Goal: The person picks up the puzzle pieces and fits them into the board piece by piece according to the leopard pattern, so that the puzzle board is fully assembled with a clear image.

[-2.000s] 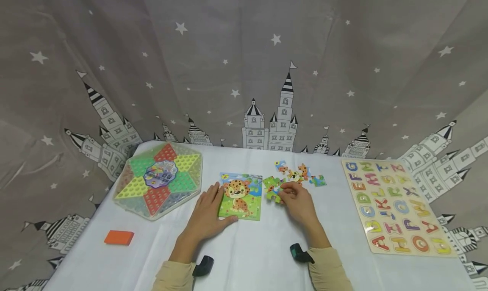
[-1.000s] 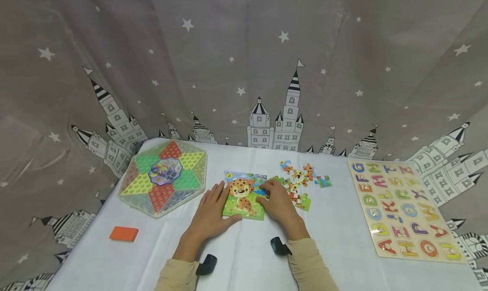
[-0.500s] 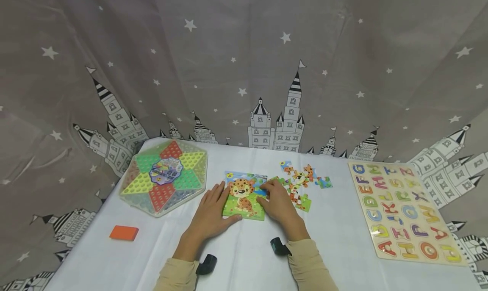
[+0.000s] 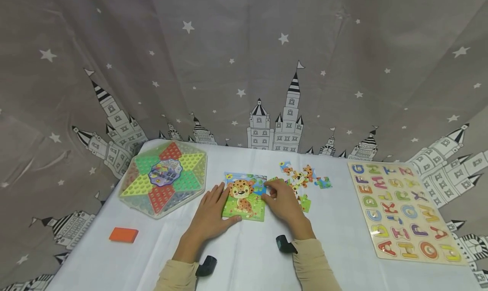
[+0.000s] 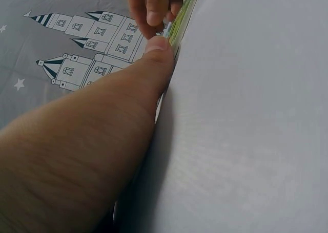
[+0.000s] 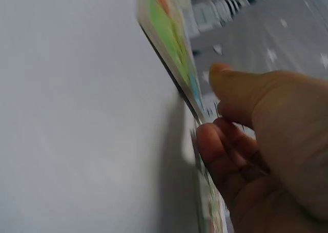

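Observation:
A leopard picture puzzle board (image 4: 237, 212) lies flat on the white table, mostly green with a blue upper part. My left hand (image 4: 209, 207) rests along its left edge, with the thumb (image 5: 157, 44) at the near edge. At the board's right edge is my right hand (image 4: 285, 202), thumb and index finger apart; the right wrist view shows nothing between them. A blue-and-green puzzle piece (image 4: 259, 187) lies on the board's upper right, beside these fingertips. Several loose puzzle pieces (image 4: 299, 179) lie right of the board, some partly hidden by my right hand.
A hexagonal Chinese checkers set (image 4: 160, 193) lies at left, above an orange block (image 4: 123, 235). On the right is a wooden alphabet board (image 4: 403, 214). A grey castle-print curtain (image 4: 213, 41) stands behind the table.
My right hand went from the loose pieces to the board's upper right, stayed there, then drew slightly right, baring the blue-and-green piece. My left hand kept its place on the board.

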